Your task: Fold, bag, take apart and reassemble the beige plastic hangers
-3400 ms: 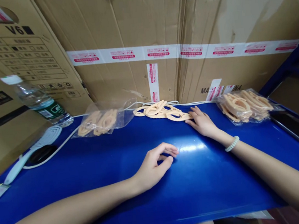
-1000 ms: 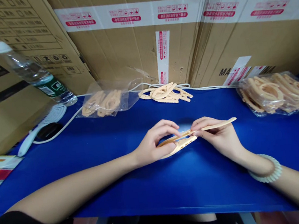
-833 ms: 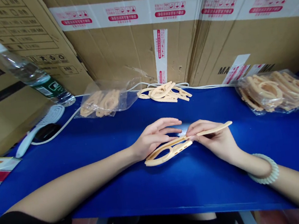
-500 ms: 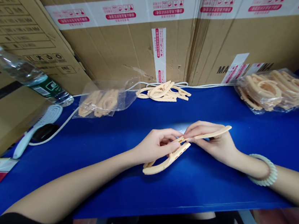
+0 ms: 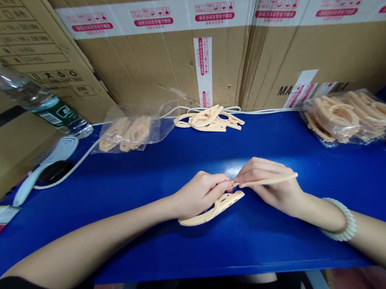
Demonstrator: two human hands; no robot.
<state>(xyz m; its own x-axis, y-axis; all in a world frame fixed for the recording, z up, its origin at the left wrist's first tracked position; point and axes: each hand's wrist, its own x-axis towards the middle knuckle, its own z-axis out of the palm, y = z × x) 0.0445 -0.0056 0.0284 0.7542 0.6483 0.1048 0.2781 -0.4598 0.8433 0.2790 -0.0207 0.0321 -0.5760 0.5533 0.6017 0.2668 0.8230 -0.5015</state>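
My left hand [image 5: 199, 194] is closed, thumb and fingers pinching a beige plastic folding hanger [image 5: 231, 200]. One curved arm of the hanger, with small slots along it, sticks out below that hand, just over the blue table. My right hand [image 5: 275, 186] is also closed, its fingertips gripping a slim beige hanger arm [image 5: 283, 179] that points to the right. Both sets of fingertips nearly meet in the middle, where the joint between the pieces is mostly hidden. More beige hangers [image 5: 207, 119] lie in a loose pile behind my hands.
A clear bag of beige hangers [image 5: 126, 133] lies back left, another bag [image 5: 347, 116] back right. A water bottle [image 5: 47, 106], a hairbrush [image 5: 46, 165] and a black oval object [image 5: 55, 172] are at left. A white cable [image 5: 262, 111] runs along cardboard boxes [image 5: 155, 64].
The hanger has rolled in my hands, so the right-hand arm now shows its thin edge and lies more level. My left fingers have closed more tightly at the joint.
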